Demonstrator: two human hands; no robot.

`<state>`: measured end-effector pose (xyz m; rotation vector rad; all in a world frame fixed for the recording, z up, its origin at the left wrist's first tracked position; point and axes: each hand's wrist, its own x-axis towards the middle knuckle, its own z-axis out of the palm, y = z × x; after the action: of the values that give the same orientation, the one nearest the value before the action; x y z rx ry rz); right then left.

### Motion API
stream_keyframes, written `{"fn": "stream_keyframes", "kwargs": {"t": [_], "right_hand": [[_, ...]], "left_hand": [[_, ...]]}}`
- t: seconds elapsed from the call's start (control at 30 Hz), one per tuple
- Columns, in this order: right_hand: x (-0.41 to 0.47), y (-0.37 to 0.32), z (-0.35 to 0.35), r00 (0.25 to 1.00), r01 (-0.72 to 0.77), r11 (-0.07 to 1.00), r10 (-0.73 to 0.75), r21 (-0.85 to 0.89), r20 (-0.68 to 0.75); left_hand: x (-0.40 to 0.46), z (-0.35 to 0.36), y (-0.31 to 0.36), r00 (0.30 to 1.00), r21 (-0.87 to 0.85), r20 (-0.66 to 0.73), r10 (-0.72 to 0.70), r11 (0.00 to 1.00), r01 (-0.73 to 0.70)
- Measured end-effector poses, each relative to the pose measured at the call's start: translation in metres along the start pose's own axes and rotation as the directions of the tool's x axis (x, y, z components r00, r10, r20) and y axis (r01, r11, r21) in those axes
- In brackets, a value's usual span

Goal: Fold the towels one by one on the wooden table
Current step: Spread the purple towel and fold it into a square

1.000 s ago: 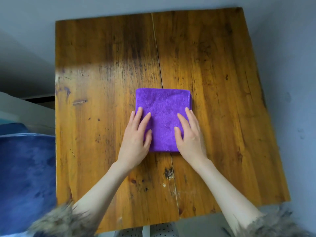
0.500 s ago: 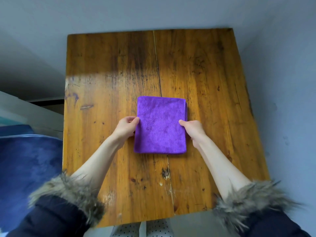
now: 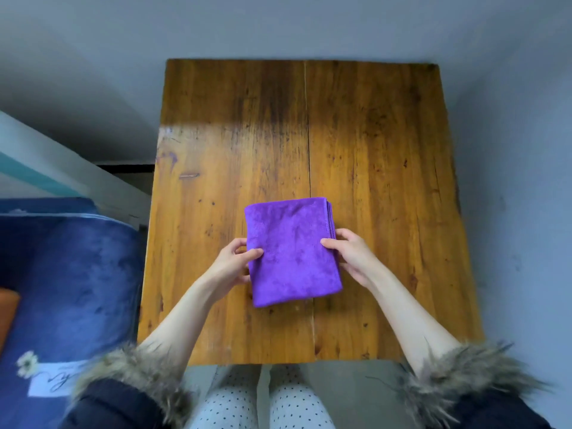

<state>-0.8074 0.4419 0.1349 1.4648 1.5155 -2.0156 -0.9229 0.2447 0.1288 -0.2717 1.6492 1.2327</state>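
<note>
A purple towel (image 3: 292, 252), folded into a thick rectangle, is over the middle of the wooden table (image 3: 387, 181). My left hand (image 3: 232, 263) grips its left edge, thumb on top and fingers curled under. My right hand (image 3: 351, 253) grips its right edge the same way, where the stacked layers show. The towel looks slightly raised off the wood, with a shadow under its near edge.
A blue plush cover (image 3: 68, 283) with a white label lies to the left of the table, with an orange object (image 3: 7, 314) at the far left edge. Grey floor surrounds the table. My knees in dotted trousers (image 3: 257, 400) sit at the near edge.
A second ago both hands pressed flat on the folded towel. They then moved to its two sides and took hold of the edges; the towel now sits a little skewed between them.
</note>
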Motion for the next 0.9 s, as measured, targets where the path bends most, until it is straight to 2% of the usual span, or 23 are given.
{"fn": "stream_keyframes", "kwargs": {"t": [0.17, 0.3, 0.47, 0.67, 0.9], "right_hand": [[-0.033, 0.010, 0.025, 0.982, -0.073, 0.993, 0.089, -0.095, 0.166], [-0.059, 0.006, 0.061, 0.965, -0.033, 0.981, 0.081, -0.190, 0.248], [-0.086, -0.004, 0.121, 0.935, 0.050, 0.959, 0.053, -0.278, 0.351], [-0.121, -0.011, 0.222, 0.898, 0.176, 0.919, -0.003, -0.353, 0.441], [-0.163, 0.017, 0.378, 0.856, 0.269, 0.835, 0.022, -0.480, 0.517]], "left_hand": [[-0.055, -0.029, -0.034, 0.998, -0.134, -0.048, -0.039, 0.990, 0.032], [-0.095, -0.055, -0.056, 0.994, -0.251, -0.101, -0.052, 0.968, 0.025], [-0.133, -0.106, -0.072, 0.978, -0.313, -0.207, 0.009, 0.947, -0.075], [-0.181, -0.189, -0.099, 0.946, -0.425, -0.312, 0.084, 0.879, -0.218], [-0.239, -0.314, -0.157, 0.908, -0.558, -0.418, 0.031, 0.780, -0.283]]}}
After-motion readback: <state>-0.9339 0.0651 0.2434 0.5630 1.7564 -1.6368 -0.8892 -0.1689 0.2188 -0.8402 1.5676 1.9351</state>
